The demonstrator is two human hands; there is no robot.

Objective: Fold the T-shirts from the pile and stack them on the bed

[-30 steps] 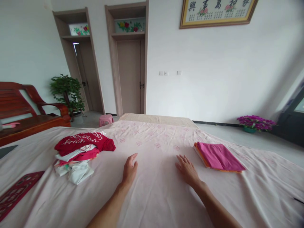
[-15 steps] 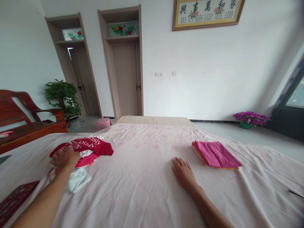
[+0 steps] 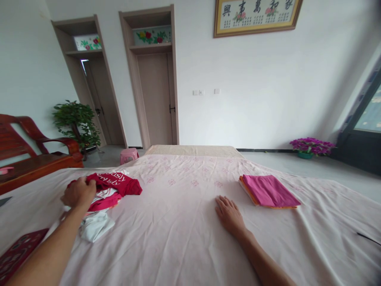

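Your left hand [image 3: 79,193] is closed on the red shirt [image 3: 119,182] atop the loose pile, likely light, floppy cloth best pinched at shoulder or hem, while your open right hand [image 3: 230,214] rests empty on the sheet [image 3: 178,238].

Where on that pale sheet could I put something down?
The sheet is bare between the clothes pile and right hand, and between the folded pink cloth and dark strip. It's crowded where the left hand grips the red garment.
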